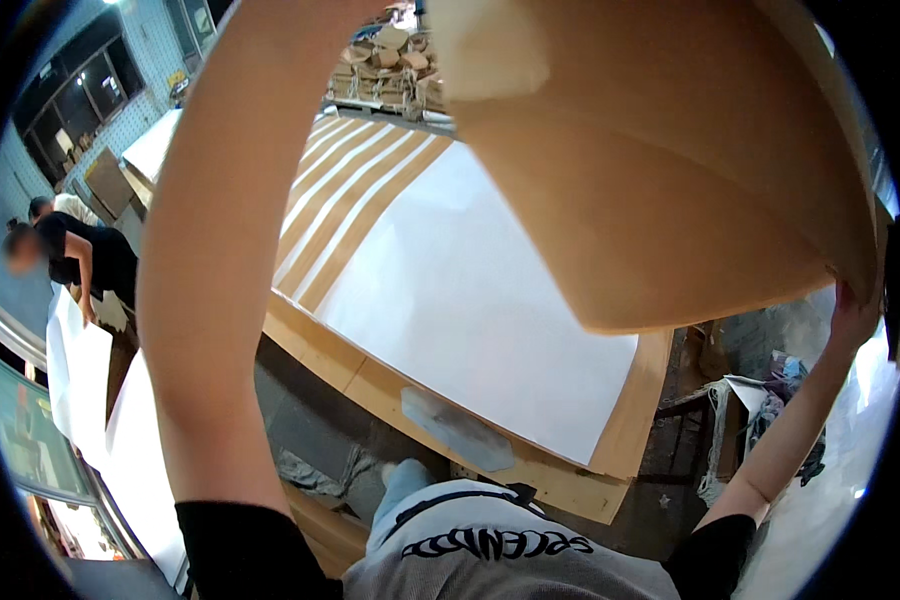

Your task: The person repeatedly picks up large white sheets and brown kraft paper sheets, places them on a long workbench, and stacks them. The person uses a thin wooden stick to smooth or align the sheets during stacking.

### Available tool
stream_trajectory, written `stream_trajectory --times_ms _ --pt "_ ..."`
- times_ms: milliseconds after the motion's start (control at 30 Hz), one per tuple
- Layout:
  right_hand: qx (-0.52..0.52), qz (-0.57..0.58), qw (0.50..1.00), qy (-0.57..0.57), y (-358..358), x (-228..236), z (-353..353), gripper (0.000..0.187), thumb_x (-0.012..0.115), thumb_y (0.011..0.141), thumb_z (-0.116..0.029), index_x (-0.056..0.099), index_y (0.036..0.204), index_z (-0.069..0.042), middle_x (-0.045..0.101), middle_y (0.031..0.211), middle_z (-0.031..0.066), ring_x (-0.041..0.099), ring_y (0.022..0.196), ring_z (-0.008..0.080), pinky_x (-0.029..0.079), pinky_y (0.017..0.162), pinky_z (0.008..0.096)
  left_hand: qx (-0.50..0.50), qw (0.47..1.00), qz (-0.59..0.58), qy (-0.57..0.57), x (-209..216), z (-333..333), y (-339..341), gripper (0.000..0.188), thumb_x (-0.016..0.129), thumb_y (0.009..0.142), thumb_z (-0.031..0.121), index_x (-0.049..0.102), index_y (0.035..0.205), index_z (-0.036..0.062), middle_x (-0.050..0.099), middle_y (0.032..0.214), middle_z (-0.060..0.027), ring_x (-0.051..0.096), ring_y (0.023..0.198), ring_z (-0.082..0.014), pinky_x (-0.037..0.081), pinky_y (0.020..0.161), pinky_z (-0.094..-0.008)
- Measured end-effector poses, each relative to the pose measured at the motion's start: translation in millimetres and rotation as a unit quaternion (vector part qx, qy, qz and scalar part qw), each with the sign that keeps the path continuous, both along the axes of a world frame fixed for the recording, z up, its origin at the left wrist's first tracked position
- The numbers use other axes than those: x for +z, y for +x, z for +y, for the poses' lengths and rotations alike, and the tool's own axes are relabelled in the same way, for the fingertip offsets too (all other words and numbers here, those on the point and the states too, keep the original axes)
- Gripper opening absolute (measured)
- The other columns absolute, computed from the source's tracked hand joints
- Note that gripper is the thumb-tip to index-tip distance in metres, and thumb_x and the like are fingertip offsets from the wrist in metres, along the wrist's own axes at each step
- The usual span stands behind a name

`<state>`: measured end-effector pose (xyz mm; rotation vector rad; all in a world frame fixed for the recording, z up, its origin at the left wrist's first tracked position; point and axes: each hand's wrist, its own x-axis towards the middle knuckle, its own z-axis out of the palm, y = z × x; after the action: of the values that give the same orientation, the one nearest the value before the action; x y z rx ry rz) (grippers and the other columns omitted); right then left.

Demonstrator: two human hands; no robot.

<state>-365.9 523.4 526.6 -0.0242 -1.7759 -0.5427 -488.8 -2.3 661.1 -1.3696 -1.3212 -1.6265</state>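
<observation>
Fingers [842,290] close on the edge of a large brown sheet [670,200]

On the right, the person's right hand [854,322] looks clamped on the sheet's lower edge, close to where it curves round at the side. Gripping so far out probably spreads the support and keeps the broad piece from folding in on itself. The left forearm [220,330] reaches up past the top of the view; the left hand is out of sight, so I cannot tell how its fingers stand. Such a high reach would suit a sheet this wide.

The sheet hangs bowed above the right part of a table [355,372], its near corner in front of a white sheet [470,300] lying there. At the far left of that surface, brown and white strips [345,205] alternate, perhaps because layers are staggered so each edge stays easy to pick out. A clear plastic piece [458,430] lies along the table's near edge, apart from the hands.
</observation>
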Motion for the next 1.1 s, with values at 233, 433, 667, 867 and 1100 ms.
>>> stream_trajectory --times_ms 233,433,667,867,1100 --pt "0.269 -0.036 0.801 -0.534 46.8 -123.9 -90.4 0.034 0.052 0.083 -0.018 0.05 0.114 -0.004 0.048 0.116 0.0102 0.051 0.098 0.0208 0.047 0.073 0.0308 -0.143 0.892 -0.401 0.154 -165.1 -22.9 -31.3 0.033 0.054 0.082 0.012 0.047 0.114 0.0049 0.048 0.114 -0.0049 0.043 0.108 -0.0138 0.034 0.093 -0.0274" --pt "0.218 -0.007 0.408 -0.886 59.7 -307.7 -217.7 0.037 0.052 0.082 -0.038 0.05 0.106 -0.01 0.054 0.09 0.0001 0.046 0.057 0.0047 0.033 0.039 0.0191 -0.068 0.751 -0.656 0.015 -378.5 -58.5 -24.3 0.044 0.058 0.081 0.027 0.048 0.114 0.0008 0.049 0.115 -0.0055 0.044 0.105 -0.0146 0.035 0.091 -0.028" --pt "0.286 0.091 0.104 -0.948 76.3 -446.3 -289.1 0.028 0.05 0.085 -0.031 0.052 0.103 -0.01 0.056 0.095 0.0019 0.053 0.08 0.0168 0.044 0.068 0.0305 -0.127 0.566 -0.814 0.028 -562.2 -76.6 -12.2 0.045 0.062 0.077 0.027 0.051 0.11 -0.0019 0.052 0.11 -0.0065 0.048 0.099 -0.0157 0.038 0.086 -0.0281" --pt "0.214 0.068 0.113 -0.968 81.2 -478.8 -276.5 0.026 0.047 0.086 -0.031 0.053 0.101 -0.01 0.057 0.097 0.0019 0.054 0.085 0.018 0.045 0.069 0.0326 -0.071 0.568 -0.819 0.038 -567.3 -69.9 2.1 0.044 0.063 0.076 0.028 0.053 0.105 -0.0038 0.054 0.106 -0.0065 0.049 0.096 -0.015 0.038 0.084 -0.027" --pt "0.201 0.042 0.12 -0.971 76.0 -482.1 -280.1 0.03 0.049 0.086 -0.031 0.052 0.106 -0.009 0.055 0.102 0.0019 0.052 0.093 0.0183 0.041 0.082 0.033 -0.1 0.551 -0.824 0.088 -586.4 -78.4 0.3 0.042 0.065 0.074 0.024 0.054 0.104 -0.004 0.055 0.103 -0.0064 0.05 0.094 -0.0145 0.039 0.083 -0.0266"
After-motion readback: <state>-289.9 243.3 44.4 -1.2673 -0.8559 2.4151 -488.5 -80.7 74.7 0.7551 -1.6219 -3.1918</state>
